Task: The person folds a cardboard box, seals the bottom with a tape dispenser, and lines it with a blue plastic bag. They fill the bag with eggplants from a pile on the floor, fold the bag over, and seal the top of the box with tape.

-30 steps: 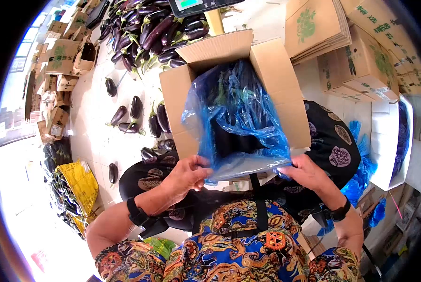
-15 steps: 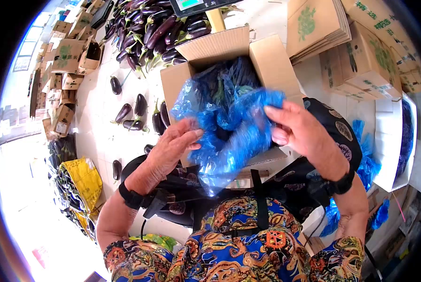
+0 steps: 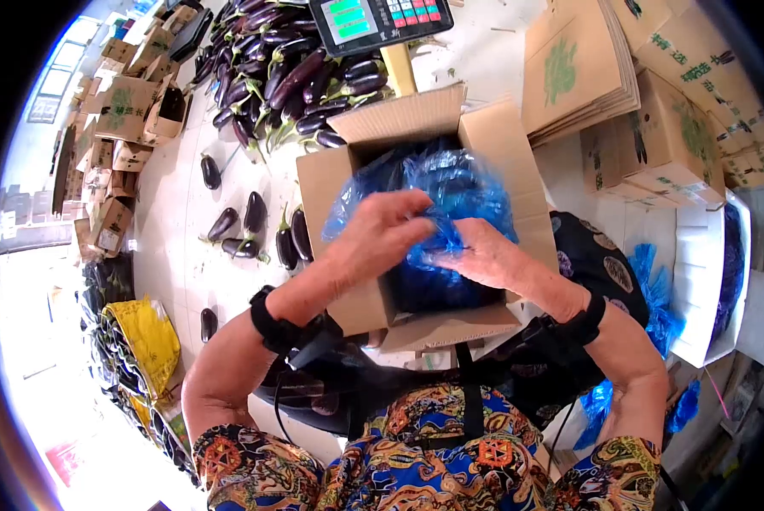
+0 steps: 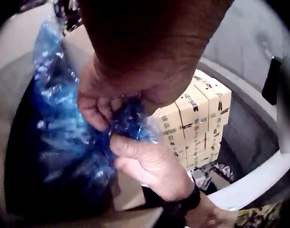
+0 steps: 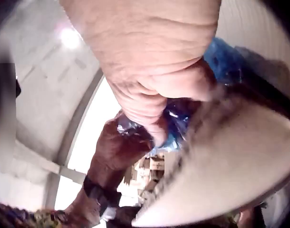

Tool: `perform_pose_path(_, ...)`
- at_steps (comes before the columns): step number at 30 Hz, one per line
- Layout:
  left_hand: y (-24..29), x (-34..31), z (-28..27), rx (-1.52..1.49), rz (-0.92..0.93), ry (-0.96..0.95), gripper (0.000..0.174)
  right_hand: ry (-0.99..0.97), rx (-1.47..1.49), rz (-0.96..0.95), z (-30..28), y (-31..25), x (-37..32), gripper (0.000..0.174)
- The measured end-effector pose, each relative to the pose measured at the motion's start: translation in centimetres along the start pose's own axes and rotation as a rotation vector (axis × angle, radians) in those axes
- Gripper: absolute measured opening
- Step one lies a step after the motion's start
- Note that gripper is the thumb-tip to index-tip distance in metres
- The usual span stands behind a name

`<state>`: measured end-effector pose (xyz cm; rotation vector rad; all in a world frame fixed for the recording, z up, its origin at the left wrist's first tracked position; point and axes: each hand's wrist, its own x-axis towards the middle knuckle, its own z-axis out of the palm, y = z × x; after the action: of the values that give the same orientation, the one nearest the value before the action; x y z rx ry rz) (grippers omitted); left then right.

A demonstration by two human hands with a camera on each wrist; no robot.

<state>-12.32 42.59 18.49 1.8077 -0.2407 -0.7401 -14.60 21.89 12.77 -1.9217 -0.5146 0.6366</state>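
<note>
An open cardboard box (image 3: pixel 510 145) between the person's knees holds a thin blue plastic bag (image 3: pixel 471 183), dark inside where eggplants show faintly through it. Over the box, the left hand (image 3: pixel 386 228) grips a gathered bunch of the bag's mouth with curled fingers. Close beside it, the right hand (image 3: pixel 488 255) pinches the same bunch between thumb and fingers. In the left wrist view the crumpled blue film (image 4: pixel 130 118) sticks out between both hands. A box flap hides part of the bag in the right wrist view.
A heap of eggplants (image 3: pixel 292 72) lies on the floor beyond, with several loose ones to the left. A scale display (image 3: pixel 373 21) stands behind the box. Flattened cartons (image 3: pixel 569 77) and stacked boxes (image 3: pixel 654 136) stand at right, near a white foam box (image 3: pixel 701 272).
The hands have come together from the bag's two sides, drawing its spread mouth inward over the eggplants into one gathered bunch. The near box flap now shows, uncovered.
</note>
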Motion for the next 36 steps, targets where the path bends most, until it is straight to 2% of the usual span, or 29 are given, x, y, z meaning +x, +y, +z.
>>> perform_pose_path(1,0.2,0.3,-1.0,0.165,0.091,0.135,0.022,-0.046,-0.154,0.065,-1.0,0.8,0.4,0.037)
perform_pose_path(4,-1.0,-0.3,-4.4,0.257,0.195,0.411,0.047,0.403,-0.354,-0.07,-4.9,-0.7,0.1,0.023)
perform_pose_path(7,-3.4,0.2,-4.5,0.504,0.282,0.341,0.079,0.36,-0.417,0.019,-7.6,1.4,1.4,0.031)
perform_pose_path(8,-3.0,0.3,-3.8,0.538,0.243,0.226,0.098,0.38,-0.445,-0.017,-7.1,2.1,1.8,0.027)
perform_pose_path(9,-3.5,1.1,-2.8,0.637,0.344,0.216,0.1,0.401,-0.529,-0.049,-6.9,2.6,1.7,0.029)
perform_pose_path(11,-3.6,2.2,-1.8,0.67,0.325,0.14,0.094,0.43,-0.691,-0.109,-6.3,0.5,1.7,0.032)
perform_pose_path(12,-4.3,2.3,-2.0,0.755,0.335,0.181,0.092,0.459,-0.841,-0.031,-6.5,-0.3,1.9,0.033)
perform_pose_path(14,-5.1,3.1,-2.6,0.932,0.371,0.273,0.087,0.679,-0.99,-0.068,-8.2,-1.5,2.1,0.034)
perform_pose_path(16,-5.4,2.7,-4.4,0.833,0.355,0.542,0.085,0.914,-1.114,-0.092,-10.6,-1.1,1.4,0.037)
perform_pose_path(17,-5.3,2.3,-5.8,0.782,0.352,0.681,0.085,0.771,-0.925,0.078,-11.9,0.0,0.7,0.036)
perform_pose_path(19,-5.1,0.8,-8.3,0.611,0.182,0.877,0.083,0.473,-0.533,0.376,-13.1,3.2,-1.1,0.036)
perform_pose_path(20,-6.4,0.1,-9.3,0.544,0.014,0.932,0.084,0.34,-0.249,0.511,-12.9,5.2,-1.6,0.032)
perform_pose_path(21,-8.4,0.0,-9.5,0.342,-0.041,0.982,0.076,0.195,0.035,0.634,-12.3,6.5,-1.9,0.029)
perform_pose_path(22,-7.8,-1.1,-10.2,-0.27,-0.24,0.574,0.075,0.154,0.101,0.623,-11.9,5.0,-1.9,0.028)
perform_pose_path(23,-11.3,-1.5,-9.4,-0.499,-0.304,0.42,0.053,0.108,0.166,0.617,-11.4,3.6,-2.1,0.028)
perform_pose_path(24,-12.2,-2.2,-7.8,-0.578,-0.397,0.309,0.037,0.157,0.214,0.492,-10.3,4.6,-2.4,0.028)
perform_pose_path(25,-9.1,-2.5,-5.8,-0.667,-0.516,0.34,0.026,0.208,0.263,0.369,-9.7,5.7,-2.3,0.029)
perform_pose_path(26,-7.8,-3.1,-5.7,-0.624,-0.488,0.283,0.026,0.162,0.072,0.397,-10.6,3.1,-2.1,0.027)
perform_pose_path(27,-6.5,-3.7,-5.7,-0.44,-0.474,0.233,0.024,0.189,-0.071,0.475,-10.5,0.7,-1.7,0.026)
perform_pose_path(28,-4.8,-4.1,-5.5,-0.382,-0.484,0.254,0.02,0.226,-0.125,0.399,-10.2,0.0,-1.8,0.025)
perform_pose_path(29,-3.6,-4.5,-5.2,-0.33,-0.498,0.275,0.021,0.256,-0.125,0.355,-10.1,-0.5,-1.9,0.024)
perform_pose_path(32,-3.3,-4.9,-5.8,-0.408,-0.386,0.312,0.022,0.342,-0.014,0.286,-10.4,-2.5,-2.3,0.021)
perform_pose_path(35,0.1,-4.8,-7.7,-0.359,-0.336,0.274,0.02,0.312,-0.085,0.324,-11.8,-5.3,-2.6,0.022)
perform_pose_path(36,-0.1,-4.8,-8.1,-0.391,-0.291,0.241,0.019,0.309,-0.094,0.33,-12.1,-5.9,-2.5,0.022)
